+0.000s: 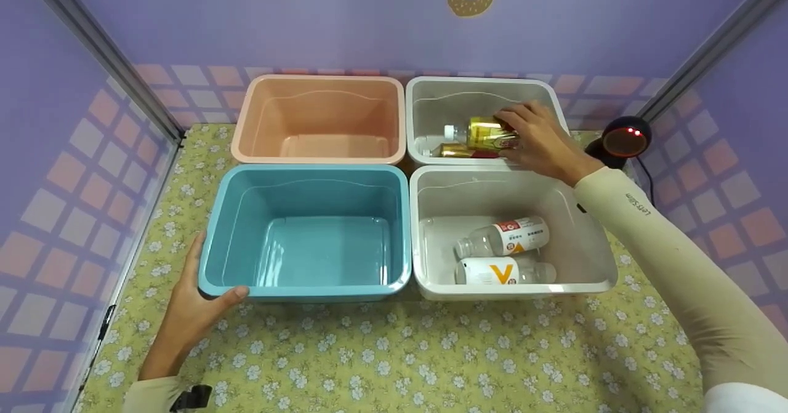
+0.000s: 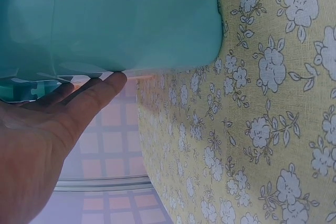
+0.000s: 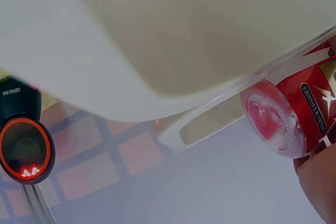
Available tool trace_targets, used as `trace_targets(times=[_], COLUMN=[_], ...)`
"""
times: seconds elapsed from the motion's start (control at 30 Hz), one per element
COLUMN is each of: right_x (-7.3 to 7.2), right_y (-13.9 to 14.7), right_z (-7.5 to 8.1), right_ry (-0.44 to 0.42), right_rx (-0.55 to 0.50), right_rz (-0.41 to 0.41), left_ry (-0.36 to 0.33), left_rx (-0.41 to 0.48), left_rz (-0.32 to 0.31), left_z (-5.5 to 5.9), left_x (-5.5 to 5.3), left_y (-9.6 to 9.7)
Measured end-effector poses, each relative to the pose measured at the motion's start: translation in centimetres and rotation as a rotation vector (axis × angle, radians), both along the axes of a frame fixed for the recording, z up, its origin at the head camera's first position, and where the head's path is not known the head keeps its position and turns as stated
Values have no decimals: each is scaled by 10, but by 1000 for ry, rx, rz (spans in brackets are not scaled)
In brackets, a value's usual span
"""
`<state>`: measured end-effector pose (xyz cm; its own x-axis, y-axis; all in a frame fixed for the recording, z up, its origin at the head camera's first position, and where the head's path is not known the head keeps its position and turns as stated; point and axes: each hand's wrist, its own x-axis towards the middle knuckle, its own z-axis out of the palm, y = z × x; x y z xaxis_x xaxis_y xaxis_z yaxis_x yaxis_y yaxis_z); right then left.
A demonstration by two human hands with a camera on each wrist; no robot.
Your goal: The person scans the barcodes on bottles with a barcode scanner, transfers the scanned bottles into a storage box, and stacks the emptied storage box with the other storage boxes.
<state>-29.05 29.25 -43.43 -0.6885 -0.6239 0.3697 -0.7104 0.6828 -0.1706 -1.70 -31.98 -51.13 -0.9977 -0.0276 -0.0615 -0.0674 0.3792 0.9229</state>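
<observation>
My right hand (image 1: pixel 542 139) grips a plastic bottle (image 1: pixel 483 132) with a white cap and a yellow label over the far grey-white bin (image 1: pixel 425 80). The right wrist view shows the same bottle's clear base and a red part of its label (image 3: pixel 310 98). Below it in that bin lies another bottle (image 1: pixel 457 151) with a gold and red label, partly hidden. My left hand (image 1: pixel 194 305) rests at the near left corner of the blue bin (image 1: pixel 308 291), thumb on the rim. In the left wrist view its straight fingers (image 2: pixel 100 95) touch the bin's outer wall.
Two clear bottles with white labels, one tilted (image 1: pixel 523 236) and one lying level (image 1: pixel 492 271), are in the near grey-white bin (image 1: pixel 517 288). A peach bin (image 1: pixel 320 80) stands behind the blue one. A black scanner-like device (image 1: pixel 625 137) with red lights stands at the right.
</observation>
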Motion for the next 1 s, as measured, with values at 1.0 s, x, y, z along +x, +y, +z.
trace_targets(times=[1.0], right_x=[-11], right_y=[-23], right_z=[1], right_ry=[-96], right_rx=[79], right_rz=[6], left_ry=[-9], left_rx=[15], left_rz=[13], left_z=[1], left_x=[5], left_y=[-6])
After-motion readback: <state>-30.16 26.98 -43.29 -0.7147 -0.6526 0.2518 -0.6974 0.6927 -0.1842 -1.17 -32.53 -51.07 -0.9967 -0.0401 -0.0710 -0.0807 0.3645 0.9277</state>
